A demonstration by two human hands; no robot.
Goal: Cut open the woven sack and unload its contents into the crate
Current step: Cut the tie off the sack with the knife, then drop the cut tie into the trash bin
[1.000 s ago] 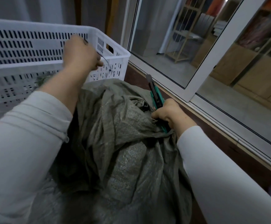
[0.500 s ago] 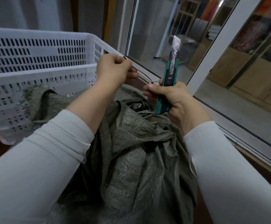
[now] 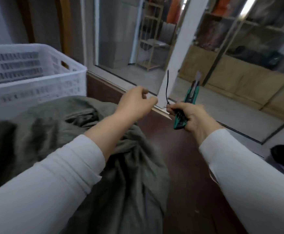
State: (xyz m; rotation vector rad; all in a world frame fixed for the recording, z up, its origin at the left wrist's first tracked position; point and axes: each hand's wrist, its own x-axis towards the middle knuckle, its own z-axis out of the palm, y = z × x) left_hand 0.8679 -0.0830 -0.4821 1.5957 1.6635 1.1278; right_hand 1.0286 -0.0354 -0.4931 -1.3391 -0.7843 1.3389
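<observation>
One sack, one crate; right hand grips one knife, one tie.

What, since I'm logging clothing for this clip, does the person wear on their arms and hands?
Both arms wear long, pale grey-white, close-fitting fabric sleeves. The left sleeve is bunched in soft folds partway up the forearm; the right sleeve reaches nearly to the wrist. The left hand and right hand are bare: no gloves, rings or watch show.

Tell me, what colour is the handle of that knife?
Teal green with black, on the utility knife in the right hand; head view.
</observation>
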